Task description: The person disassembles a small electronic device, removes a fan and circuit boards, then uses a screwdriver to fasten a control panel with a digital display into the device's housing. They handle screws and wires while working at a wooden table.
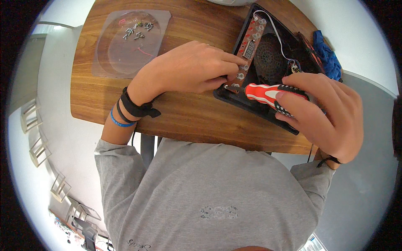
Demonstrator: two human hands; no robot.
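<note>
A long, narrow brown circuit board (250, 49) with round clear buttons and a small digit display lies along the left side of a black plastic housing (274, 31). My left hand (201, 67) reaches over the housing's left edge. Its fingers are bent, with the fingertips on the lower part of the board. My right hand (328, 111) is closed around a screwdriver (264, 93) with a red, white and black handle. The thin shaft points left, its tip at a screw (226, 87) at the board's near end. My left fingers are close beside the tip.
On the wooden table (188, 25), a clear plastic lid-like tray (113, 58) holds several loose screws (138, 31). A white wire (276, 31) curves across the housing. Blue cloth (326, 54) lies at the table's right edge. A white rounded object (230, 1) stands at the far edge.
</note>
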